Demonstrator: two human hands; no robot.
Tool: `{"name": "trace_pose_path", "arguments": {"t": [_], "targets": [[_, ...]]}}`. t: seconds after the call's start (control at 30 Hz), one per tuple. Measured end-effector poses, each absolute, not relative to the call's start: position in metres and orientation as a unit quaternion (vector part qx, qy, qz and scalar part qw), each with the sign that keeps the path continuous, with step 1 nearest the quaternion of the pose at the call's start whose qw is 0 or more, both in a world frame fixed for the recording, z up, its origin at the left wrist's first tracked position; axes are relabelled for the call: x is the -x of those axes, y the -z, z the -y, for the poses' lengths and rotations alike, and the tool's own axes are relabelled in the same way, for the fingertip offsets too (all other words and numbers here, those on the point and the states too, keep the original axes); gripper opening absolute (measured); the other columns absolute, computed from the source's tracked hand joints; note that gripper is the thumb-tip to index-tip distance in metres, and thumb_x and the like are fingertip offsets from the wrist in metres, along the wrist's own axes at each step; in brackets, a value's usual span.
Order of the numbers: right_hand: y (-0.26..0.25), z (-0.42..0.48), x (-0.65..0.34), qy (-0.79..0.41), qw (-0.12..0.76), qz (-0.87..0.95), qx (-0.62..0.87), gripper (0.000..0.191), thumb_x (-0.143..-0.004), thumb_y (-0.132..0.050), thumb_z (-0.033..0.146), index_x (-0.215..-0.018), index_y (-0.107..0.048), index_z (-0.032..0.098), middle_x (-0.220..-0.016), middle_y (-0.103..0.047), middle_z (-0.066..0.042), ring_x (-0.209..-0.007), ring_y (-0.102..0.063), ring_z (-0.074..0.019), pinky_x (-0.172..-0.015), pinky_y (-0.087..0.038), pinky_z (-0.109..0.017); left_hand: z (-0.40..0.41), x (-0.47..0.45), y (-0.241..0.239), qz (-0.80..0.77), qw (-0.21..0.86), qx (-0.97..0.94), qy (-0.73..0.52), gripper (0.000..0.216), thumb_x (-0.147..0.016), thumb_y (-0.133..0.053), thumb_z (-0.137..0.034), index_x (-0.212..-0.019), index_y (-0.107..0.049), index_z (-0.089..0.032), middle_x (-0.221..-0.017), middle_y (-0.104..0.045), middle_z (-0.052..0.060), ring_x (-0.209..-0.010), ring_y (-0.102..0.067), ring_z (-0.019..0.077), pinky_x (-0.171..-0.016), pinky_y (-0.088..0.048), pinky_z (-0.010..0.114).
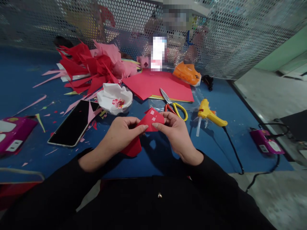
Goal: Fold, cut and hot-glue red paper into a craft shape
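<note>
A folded piece of red paper (148, 120) with small pale squares on it is held up between my two hands. My left hand (121, 132) pinches its left side between thumb and fingers, and part of the sheet hangs below that hand. At the right edge, my right hand (176, 134) grips the paper with the thumb on top. Just beyond the paper lie scissors (169, 100) with one red and one yellow handle, partly hidden by it. A white crumpled paper bowl (103, 95) holding small red and pink scraps sits beyond my left hand.
Red sheets (165, 84) lie stacked behind the scissors. A yellow glue gun (208, 113) with a black cord rests at right. Black phone (74, 124), red and pink paper scraps (88, 64) and a purple power strip (16, 134) occupy the left. Perforated metal (134, 16) bounds the back.
</note>
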State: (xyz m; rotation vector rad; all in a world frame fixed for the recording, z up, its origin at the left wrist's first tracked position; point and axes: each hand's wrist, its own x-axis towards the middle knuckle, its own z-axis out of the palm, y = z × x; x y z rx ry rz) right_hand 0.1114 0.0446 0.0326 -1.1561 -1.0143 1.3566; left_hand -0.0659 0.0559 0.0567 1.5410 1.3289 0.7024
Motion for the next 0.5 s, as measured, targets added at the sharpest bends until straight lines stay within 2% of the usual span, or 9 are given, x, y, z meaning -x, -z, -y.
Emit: {"name": "trace_pose_path", "arguments": {"t": [0.2, 0.33, 0.5], "targets": [[-0.0331, -0.0445, -0.1123, -0.547, 0.521, 0.421, 0.502, 0.035, -0.062, -0.085, 0.026, -0.091, -0.065, 0.023, -0.071, -0.071, 0.004, -0.065, -0.065, -0.0152, -0.071, -0.054, -0.034, -0.0562, 0.066, -0.0566, -0.536, 0.484, -0.63, -0.286, 0.025, -0.078, -0.069, -0.04, -0.063, -0.069, -0.02, -0.061, -0.069, 0.0, -0.055, -0.058, 0.013, -0.054, -0.042, 0.023], [-0.0334, -0.0447, -0.1119, -0.571, 0.526, 0.417, 0.472, 0.042, -0.061, -0.088, 0.03, -0.095, -0.065, 0.023, -0.071, -0.068, 0.005, -0.068, -0.065, -0.016, -0.075, -0.054, -0.035, -0.0579, 0.0673, -0.0544, -0.534, 0.51, -0.604, -0.3, 0.027, -0.077, -0.071, -0.042, -0.065, -0.069, -0.019, -0.063, -0.071, 0.001, -0.057, -0.06, 0.0137, -0.057, -0.043, 0.024], [-0.0366, -0.045, -0.1127, -0.575, 0.528, 0.419, 0.464, 0.038, -0.067, -0.085, 0.037, -0.097, -0.066, 0.023, -0.077, -0.071, 0.003, -0.073, -0.067, -0.016, -0.077, -0.054, -0.034, -0.0593, 0.0694, -0.0515, -0.529, 0.549, -0.561, -0.321, 0.027, -0.074, -0.075, -0.042, -0.064, -0.069, -0.018, -0.063, -0.071, 0.002, -0.058, -0.061, 0.0136, -0.059, -0.046, 0.025]]}}
